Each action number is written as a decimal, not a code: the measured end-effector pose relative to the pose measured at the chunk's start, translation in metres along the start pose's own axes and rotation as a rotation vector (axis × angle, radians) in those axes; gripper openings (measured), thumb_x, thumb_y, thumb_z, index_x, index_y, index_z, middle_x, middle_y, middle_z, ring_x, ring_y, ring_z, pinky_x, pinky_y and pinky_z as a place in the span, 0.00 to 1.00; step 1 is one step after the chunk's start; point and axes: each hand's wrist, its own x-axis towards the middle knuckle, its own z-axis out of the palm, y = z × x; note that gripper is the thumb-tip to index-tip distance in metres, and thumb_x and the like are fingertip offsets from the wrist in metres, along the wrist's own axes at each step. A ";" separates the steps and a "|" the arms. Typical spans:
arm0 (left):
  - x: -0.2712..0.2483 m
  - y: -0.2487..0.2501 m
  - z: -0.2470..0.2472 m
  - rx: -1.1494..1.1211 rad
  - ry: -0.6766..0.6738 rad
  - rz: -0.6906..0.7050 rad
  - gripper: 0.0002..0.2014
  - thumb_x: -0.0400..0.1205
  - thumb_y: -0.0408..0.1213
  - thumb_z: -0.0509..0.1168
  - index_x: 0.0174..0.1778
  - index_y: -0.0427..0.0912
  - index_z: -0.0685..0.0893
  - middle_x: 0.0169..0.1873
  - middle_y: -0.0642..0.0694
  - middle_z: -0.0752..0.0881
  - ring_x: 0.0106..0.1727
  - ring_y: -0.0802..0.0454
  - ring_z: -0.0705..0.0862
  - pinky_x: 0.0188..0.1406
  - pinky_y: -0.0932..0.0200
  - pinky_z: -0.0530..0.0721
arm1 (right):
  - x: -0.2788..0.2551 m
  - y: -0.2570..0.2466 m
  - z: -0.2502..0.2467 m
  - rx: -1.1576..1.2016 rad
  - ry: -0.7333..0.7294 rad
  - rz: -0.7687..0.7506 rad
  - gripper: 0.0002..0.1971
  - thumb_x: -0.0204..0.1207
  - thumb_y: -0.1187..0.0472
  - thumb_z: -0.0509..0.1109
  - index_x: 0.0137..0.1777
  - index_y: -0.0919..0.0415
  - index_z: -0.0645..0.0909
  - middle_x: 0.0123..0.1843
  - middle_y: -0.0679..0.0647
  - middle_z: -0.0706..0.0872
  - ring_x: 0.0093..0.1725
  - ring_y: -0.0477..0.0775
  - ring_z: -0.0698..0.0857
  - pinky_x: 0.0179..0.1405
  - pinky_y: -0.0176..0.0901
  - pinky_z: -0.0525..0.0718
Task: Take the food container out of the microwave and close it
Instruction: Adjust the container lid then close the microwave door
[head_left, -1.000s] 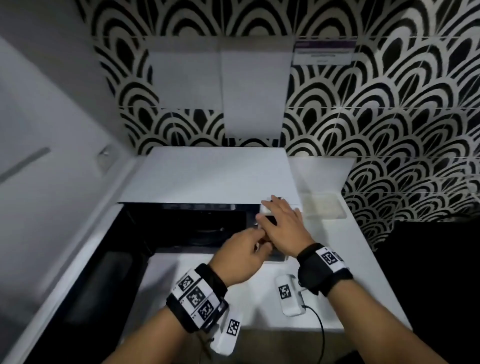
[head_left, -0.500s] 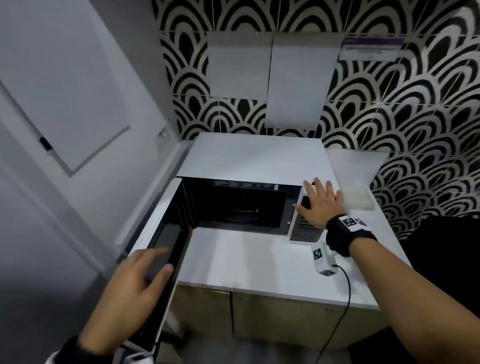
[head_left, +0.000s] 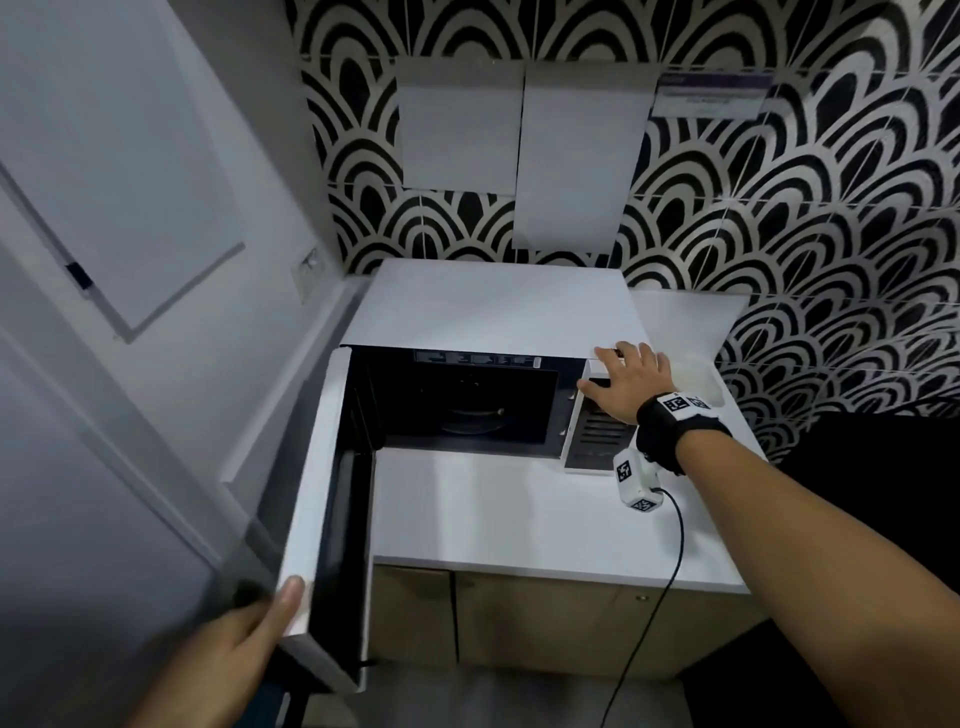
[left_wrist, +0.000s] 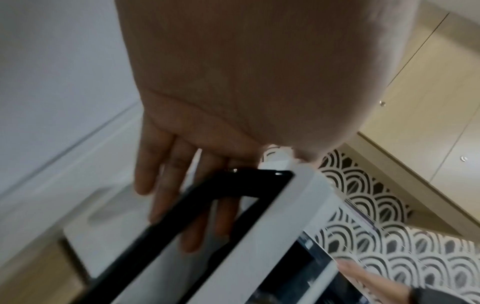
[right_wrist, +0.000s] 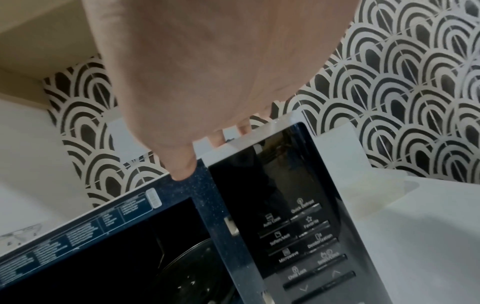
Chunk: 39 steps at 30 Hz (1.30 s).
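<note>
The white microwave (head_left: 493, 306) stands open on the counter, its door (head_left: 317, 467) swung out to the left. Only a glass turntable (head_left: 472, 415) shows in the dark cavity. A translucent food container (head_left: 698, 387) sits on the counter to the right of the microwave, partly behind my right hand. My left hand (head_left: 260, 623) touches the door's free edge, with the thumb on the white rim. Its straight fingers (left_wrist: 166, 185) lie against the door's outer face. My right hand (head_left: 628, 384) rests flat and spread on the microwave's top right corner, above the control panel (right_wrist: 298, 226).
A white counter (head_left: 519, 514) runs in front of the microwave, over wooden cabinet doors (head_left: 519, 618). A white board (head_left: 685, 322) leans on the patterned tile wall behind the container. A grey wall stands to the left and a dark mass (head_left: 883, 493) to the right.
The door has swung out wide to the left. My left hand left the microwave front and went to the door's free edge. My right hand stayed on the top right corner.
</note>
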 end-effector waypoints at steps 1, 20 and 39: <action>0.000 -0.002 0.008 -0.052 -0.056 -0.003 0.14 0.82 0.61 0.61 0.44 0.63 0.91 0.68 0.47 0.87 0.77 0.49 0.78 0.78 0.53 0.70 | 0.001 0.001 0.001 0.021 -0.022 0.009 0.38 0.77 0.31 0.51 0.84 0.48 0.56 0.87 0.57 0.55 0.86 0.66 0.50 0.83 0.64 0.47; 0.121 0.199 0.238 -0.338 -0.399 0.325 0.33 0.90 0.56 0.46 0.32 0.38 0.85 0.30 0.44 0.88 0.30 0.56 0.84 0.39 0.61 0.79 | 0.003 0.014 0.014 0.138 -0.095 -0.020 0.33 0.80 0.35 0.34 0.85 0.41 0.42 0.89 0.52 0.40 0.87 0.63 0.39 0.84 0.63 0.38; 0.169 0.242 0.268 -0.266 -0.256 0.340 0.39 0.90 0.58 0.40 0.34 0.34 0.88 0.31 0.45 0.89 0.33 0.51 0.85 0.37 0.63 0.77 | -0.003 0.014 0.012 0.199 -0.062 -0.045 0.33 0.80 0.34 0.37 0.85 0.42 0.45 0.89 0.53 0.41 0.87 0.62 0.37 0.84 0.62 0.35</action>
